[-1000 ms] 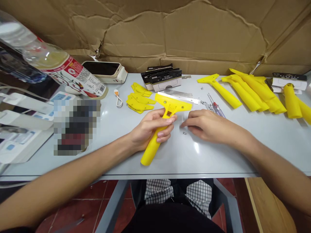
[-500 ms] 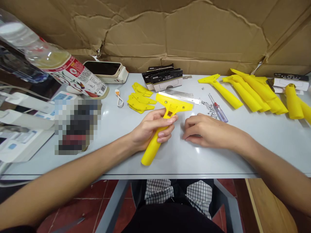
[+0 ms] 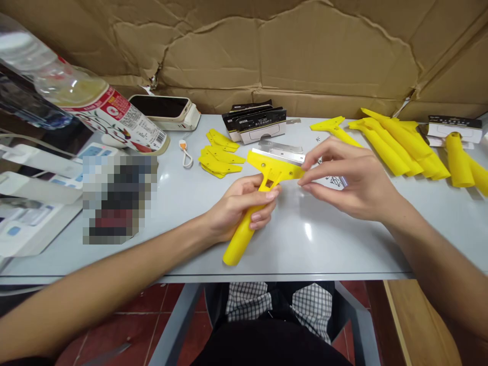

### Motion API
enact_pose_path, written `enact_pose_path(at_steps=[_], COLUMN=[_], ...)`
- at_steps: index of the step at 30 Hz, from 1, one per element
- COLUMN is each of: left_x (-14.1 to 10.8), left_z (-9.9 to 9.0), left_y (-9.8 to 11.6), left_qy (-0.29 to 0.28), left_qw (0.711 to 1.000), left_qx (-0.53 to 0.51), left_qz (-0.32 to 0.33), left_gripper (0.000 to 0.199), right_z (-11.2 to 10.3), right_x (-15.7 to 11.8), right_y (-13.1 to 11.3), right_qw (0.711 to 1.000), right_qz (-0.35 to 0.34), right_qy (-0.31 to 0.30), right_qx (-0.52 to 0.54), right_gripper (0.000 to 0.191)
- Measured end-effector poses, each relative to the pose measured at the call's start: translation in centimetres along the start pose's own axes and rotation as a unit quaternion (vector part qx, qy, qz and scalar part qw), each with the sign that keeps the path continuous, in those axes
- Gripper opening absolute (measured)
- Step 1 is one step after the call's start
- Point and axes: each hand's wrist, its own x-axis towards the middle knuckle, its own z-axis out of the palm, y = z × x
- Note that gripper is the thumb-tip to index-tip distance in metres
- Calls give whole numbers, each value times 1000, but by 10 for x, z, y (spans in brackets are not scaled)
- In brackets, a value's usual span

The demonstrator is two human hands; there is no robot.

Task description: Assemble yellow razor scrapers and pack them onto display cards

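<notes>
My left hand is wrapped round the neck of a yellow scraper, its wide head pointing away from me. A metal blade lies along the front edge of that head. My right hand is at the right end of the head, thumb and fingers closed on the scraper's corner. Small screws on the table are partly hidden behind the right hand, as is a screwdriver. Flat yellow plates are piled left of the scraper's head.
Yellow handles lie in a row at the right. Black and white boxes and loose blades are at the back. A bottle, a phone, a small cord and power strips are on the left.
My right hand has risen from the table and moved up to the scraper's right corner, now covering most of the screws and screwdriver. The scraper has tilted slightly in my left hand.
</notes>
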Motion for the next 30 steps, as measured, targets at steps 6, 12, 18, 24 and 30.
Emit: enact_pose_path(at_steps=[6,12,18,24,30], left_x=[-3,-3,-3,-2,-1], left_z=[3,5,3,2,3], left_y=[-4,-2,-4,-3,-2], left_qy=[-26,-35,-45,-47,-55], left_qw=[999,999,999,998,998], left_qx=[11,8,-11,-19,-13], left_qz=[-18,-18,-24,-32,-37], left_gripper=[24,23,19,20,19], right_z=[14,20,22,24,27], right_x=[2,1,2,1,4], right_y=[7,9,16,12,6], right_qw=[996,983,979,964,917], right_qz=[78,140,120,169,255], right_qy=[24,29,26,25,47], right_qx=[33,110,162,205,303], right_gripper=[6,4,3,5,27])
